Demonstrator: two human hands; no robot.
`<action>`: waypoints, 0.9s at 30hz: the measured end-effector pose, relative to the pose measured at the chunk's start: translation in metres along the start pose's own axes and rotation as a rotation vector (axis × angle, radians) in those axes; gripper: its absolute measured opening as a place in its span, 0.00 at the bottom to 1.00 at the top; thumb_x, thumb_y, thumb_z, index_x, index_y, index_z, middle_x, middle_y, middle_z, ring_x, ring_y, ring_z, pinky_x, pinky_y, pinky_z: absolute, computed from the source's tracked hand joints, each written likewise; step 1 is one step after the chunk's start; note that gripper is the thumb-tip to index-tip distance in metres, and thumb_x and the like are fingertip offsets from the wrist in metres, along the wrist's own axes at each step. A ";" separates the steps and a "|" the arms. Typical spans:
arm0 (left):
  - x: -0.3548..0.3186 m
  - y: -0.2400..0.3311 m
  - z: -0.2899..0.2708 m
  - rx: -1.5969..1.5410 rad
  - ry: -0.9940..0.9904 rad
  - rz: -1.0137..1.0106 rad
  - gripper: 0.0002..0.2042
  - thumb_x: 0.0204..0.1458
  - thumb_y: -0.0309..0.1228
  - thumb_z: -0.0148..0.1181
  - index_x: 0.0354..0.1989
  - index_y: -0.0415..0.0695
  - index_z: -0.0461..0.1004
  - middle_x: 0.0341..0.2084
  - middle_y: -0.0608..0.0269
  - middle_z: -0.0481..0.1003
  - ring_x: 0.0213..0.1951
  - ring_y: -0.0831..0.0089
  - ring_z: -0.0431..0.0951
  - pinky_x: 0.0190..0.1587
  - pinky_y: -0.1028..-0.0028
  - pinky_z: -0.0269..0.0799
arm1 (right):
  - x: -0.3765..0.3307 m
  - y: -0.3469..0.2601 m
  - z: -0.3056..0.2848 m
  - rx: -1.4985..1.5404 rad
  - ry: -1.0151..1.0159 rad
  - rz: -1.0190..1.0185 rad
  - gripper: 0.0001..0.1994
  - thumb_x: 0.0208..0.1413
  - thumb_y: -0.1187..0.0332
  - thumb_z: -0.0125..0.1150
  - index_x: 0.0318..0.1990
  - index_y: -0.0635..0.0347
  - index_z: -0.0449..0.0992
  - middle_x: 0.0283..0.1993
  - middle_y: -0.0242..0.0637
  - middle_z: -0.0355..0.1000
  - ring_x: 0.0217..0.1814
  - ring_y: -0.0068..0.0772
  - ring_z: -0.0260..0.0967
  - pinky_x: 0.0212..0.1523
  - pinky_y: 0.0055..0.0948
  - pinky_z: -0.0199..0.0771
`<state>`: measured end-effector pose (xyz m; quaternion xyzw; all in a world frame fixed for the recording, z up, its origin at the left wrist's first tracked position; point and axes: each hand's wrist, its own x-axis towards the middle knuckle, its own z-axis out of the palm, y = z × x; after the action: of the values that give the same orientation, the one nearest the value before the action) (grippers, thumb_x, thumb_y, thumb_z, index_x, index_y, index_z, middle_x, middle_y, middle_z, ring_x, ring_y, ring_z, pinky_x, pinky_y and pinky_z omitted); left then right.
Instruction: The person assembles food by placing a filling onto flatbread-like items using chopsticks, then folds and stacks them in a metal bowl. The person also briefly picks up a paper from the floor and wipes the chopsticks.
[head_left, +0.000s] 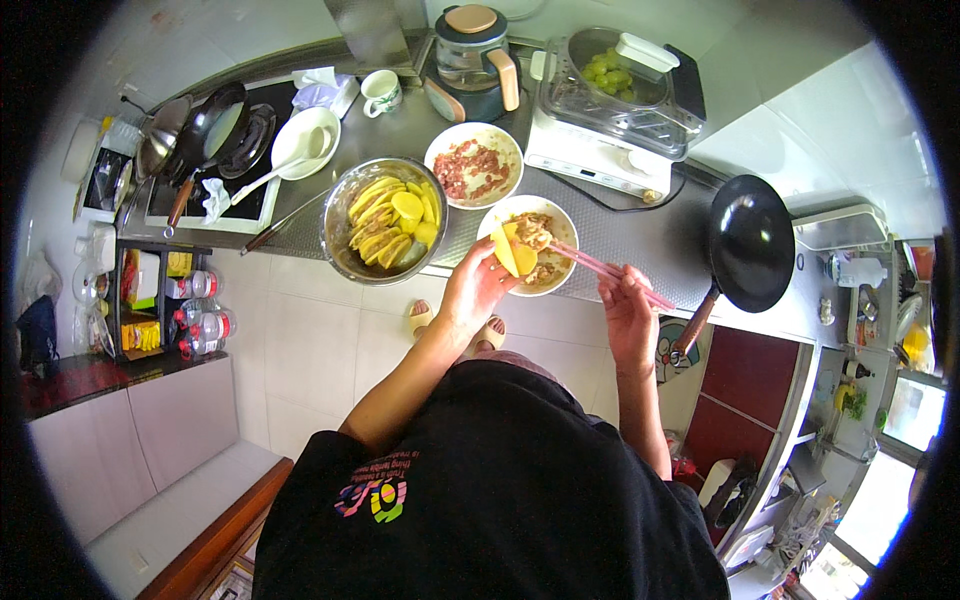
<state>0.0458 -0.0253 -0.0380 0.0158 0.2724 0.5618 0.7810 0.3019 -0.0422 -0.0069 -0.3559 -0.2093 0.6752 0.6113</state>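
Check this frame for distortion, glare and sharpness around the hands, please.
Head view: strong fisheye, the counter edge bows and black corners ring the picture; window at lower right blows out; left hand, right hand and pink chopsticks stay reasonably sharp.

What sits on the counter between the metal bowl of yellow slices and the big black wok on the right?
In the head view, a white bowl of filling sits between the metal bowl and the wok.

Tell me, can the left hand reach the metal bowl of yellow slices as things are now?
Probably yes. The left hand already holds a yellow slice, and the metal bowl stands just beside it on the counter, with nothing between them.
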 end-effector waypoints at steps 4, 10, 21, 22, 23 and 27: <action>0.005 -0.005 0.022 -0.062 -0.052 0.002 0.23 0.60 0.36 0.54 0.61 0.39 0.64 0.58 0.52 0.71 0.61 0.58 0.70 0.66 0.52 0.64 | -0.016 -0.001 0.027 -0.230 0.083 -0.142 0.07 0.66 0.74 0.53 0.47 0.66 0.75 0.54 0.47 0.73 0.56 0.40 0.73 0.56 0.35 0.77; 0.005 -0.005 0.036 -0.092 -0.154 0.031 0.25 0.55 0.25 0.50 0.64 0.41 0.61 0.60 0.49 0.68 0.62 0.55 0.69 0.66 0.53 0.64 | -0.039 -0.010 0.055 -0.916 -0.143 -0.537 0.03 0.60 0.79 0.58 0.39 0.68 0.78 0.48 0.49 0.76 0.51 0.42 0.76 0.52 0.36 0.77; 0.020 0.007 0.038 -0.135 -0.146 0.069 0.20 0.56 0.24 0.51 0.59 0.41 0.65 0.52 0.47 0.73 0.54 0.54 0.74 0.62 0.56 0.66 | -0.061 -0.042 0.088 -1.250 -0.389 -0.789 0.11 0.43 0.85 0.67 0.37 0.65 0.80 0.45 0.50 0.77 0.43 0.43 0.78 0.40 0.32 0.81; 0.021 0.010 0.036 -0.132 -0.149 0.050 0.19 0.56 0.25 0.51 0.58 0.41 0.66 0.52 0.48 0.73 0.54 0.54 0.74 0.62 0.55 0.66 | -0.064 -0.049 0.088 -1.188 -0.353 -0.774 0.10 0.45 0.84 0.67 0.37 0.64 0.80 0.45 0.50 0.78 0.43 0.43 0.79 0.40 0.33 0.81; 0.022 0.011 0.036 -0.125 -0.134 0.030 0.18 0.56 0.25 0.51 0.57 0.41 0.66 0.51 0.48 0.73 0.54 0.54 0.74 0.62 0.55 0.66 | -0.066 -0.053 0.087 -1.148 -0.306 -0.737 0.09 0.47 0.83 0.67 0.37 0.63 0.81 0.45 0.49 0.78 0.43 0.43 0.79 0.40 0.33 0.82; 0.019 0.007 0.037 -0.208 -0.167 -0.028 0.17 0.56 0.27 0.51 0.55 0.42 0.67 0.51 0.51 0.73 0.52 0.55 0.75 0.57 0.55 0.70 | -0.059 -0.051 0.084 -0.991 -0.152 -0.617 0.05 0.53 0.81 0.65 0.38 0.64 0.80 0.45 0.47 0.78 0.44 0.42 0.78 0.44 0.33 0.80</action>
<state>0.0599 0.0045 -0.0118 -0.0224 0.1466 0.5730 0.8061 0.2743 -0.0784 0.0981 -0.4723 -0.6370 0.3114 0.5236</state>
